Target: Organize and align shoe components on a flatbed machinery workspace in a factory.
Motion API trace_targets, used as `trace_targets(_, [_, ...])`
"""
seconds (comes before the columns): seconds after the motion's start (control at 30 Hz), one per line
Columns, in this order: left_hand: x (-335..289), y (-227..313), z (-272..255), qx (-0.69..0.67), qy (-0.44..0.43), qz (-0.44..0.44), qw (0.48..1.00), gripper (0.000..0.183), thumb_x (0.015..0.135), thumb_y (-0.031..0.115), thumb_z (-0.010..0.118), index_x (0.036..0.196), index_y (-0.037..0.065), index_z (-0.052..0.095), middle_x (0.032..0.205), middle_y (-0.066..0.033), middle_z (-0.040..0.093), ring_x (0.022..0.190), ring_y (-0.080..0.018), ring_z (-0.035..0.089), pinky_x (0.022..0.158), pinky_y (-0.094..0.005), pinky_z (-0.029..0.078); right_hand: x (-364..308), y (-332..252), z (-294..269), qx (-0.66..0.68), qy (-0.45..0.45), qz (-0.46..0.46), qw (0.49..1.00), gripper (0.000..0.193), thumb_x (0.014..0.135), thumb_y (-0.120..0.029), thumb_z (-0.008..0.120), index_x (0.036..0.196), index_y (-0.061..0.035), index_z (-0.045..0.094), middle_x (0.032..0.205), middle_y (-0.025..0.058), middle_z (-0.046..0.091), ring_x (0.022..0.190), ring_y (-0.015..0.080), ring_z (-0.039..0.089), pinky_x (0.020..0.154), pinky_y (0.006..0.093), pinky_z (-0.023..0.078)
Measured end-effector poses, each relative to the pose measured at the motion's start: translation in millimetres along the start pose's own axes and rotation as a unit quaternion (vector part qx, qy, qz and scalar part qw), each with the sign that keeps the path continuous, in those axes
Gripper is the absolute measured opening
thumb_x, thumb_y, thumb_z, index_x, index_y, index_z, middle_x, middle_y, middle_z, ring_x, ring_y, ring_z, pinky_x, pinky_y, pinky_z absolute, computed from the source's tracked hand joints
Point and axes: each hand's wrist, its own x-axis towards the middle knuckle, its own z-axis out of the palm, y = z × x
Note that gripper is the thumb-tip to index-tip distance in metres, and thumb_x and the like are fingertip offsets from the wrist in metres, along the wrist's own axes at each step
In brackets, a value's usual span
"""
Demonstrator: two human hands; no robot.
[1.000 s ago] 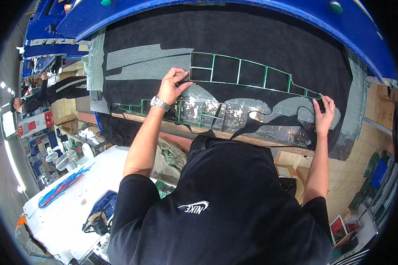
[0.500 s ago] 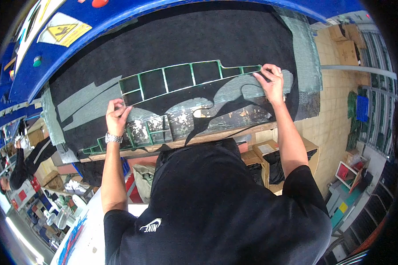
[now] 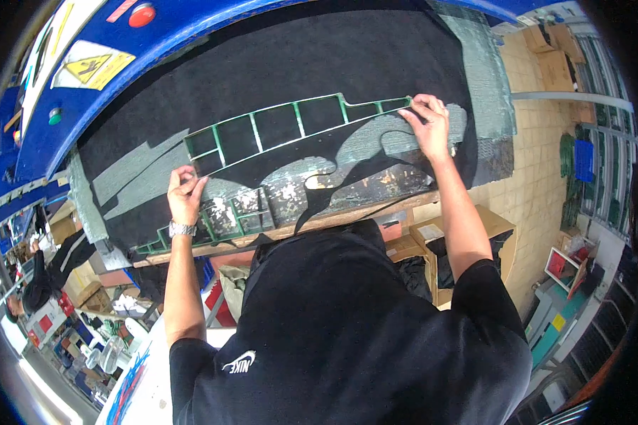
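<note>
A long, narrow cutting die (image 3: 256,132) with green walls and several cross-bars lies over, or just above, a black sheet of material (image 3: 283,53). It tapers toward the right and steps in at its far edge. My left hand (image 3: 183,198), with a metal watch at the wrist, pinches its wide left end near the lower corner. The narrow right tip is between the thumb and fingers of my right hand (image 3: 430,126). Cut-outs in the sheet's near part show the grey-green surface beneath. A second green die (image 3: 208,227) lies by the near edge, partly hidden by my left hand and wrist.
A blue machine (image 3: 184,30) with a red button (image 3: 142,15) and a green button (image 3: 54,116) spans the far side. Grey-green ribbed padding (image 3: 490,85) sticks out at the right. Cardboard boxes (image 3: 485,225) stand below the near edge. Another person (image 3: 44,280) is at far left.
Both hands keep their hold on the die. The whole view has shifted slightly, and the die still lies in much the same place over the sheet.
</note>
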Motion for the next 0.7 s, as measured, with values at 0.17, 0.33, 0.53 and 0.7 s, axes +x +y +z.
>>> trace_targets(0.17, [5.9,19.5,-35.5,0.079,-0.089,0.08,0.99,0.034,0.078,0.015,0.079,0.108,0.002,0.072,0.107,-0.0118,0.066,0.097,-0.0274,0.064,0.083,-0.0363,0.052,-6.8,9.7,-4.6,-0.001,-0.015,0.008,1.0,0.027,0.077,-0.011,0.081,0.099,0.001,0.073,0.104,0.0105,0.068,0.097,0.0253,0.065,0.089,0.0343,0.05])
trace_targets(0.33, [-40.2,18.4,-105.6,0.243,-0.267,0.041,0.932,0.071,0.069,0.031,0.084,0.133,0.012,0.059,0.129,-0.0062,0.057,0.121,-0.0276,0.052,0.1,-0.0449,0.042,-3.8,13.9,-9.7,0.031,-0.028,0.035,0.998,0.028,0.083,-0.007,0.077,0.108,0.0027,0.07,0.109,0.011,0.066,0.102,0.0232,0.064,0.093,0.0315,0.048])
trace_targets(0.53, [-70.3,4.4,-107.4,0.27,-0.297,0.037,0.915,0.098,0.06,0.022,0.084,0.148,0.018,0.04,0.134,-0.0076,0.05,0.126,-0.029,0.047,0.104,-0.0541,0.037,-1.9,8.7,-16.0,0.0,-0.032,0.01,0.999,0.026,0.085,-0.009,0.074,0.108,0.0006,0.07,0.11,0.0127,0.066,0.104,0.0269,0.063,0.093,0.0333,0.048])
trace_targets(0.7, [-70.2,6.3,-107.1,0.251,-0.292,0.007,0.923,0.092,0.054,0.012,0.083,0.139,0.012,0.049,0.121,-0.0111,0.056,0.117,-0.0333,0.051,0.1,-0.0478,0.042,-13.1,-14.0,-10.8,0.001,-0.006,0.028,1.0,0.033,0.086,-0.006,0.07,0.119,-0.0018,0.065,0.115,0.0164,0.065,0.109,0.0317,0.062,0.095,0.0368,0.048])
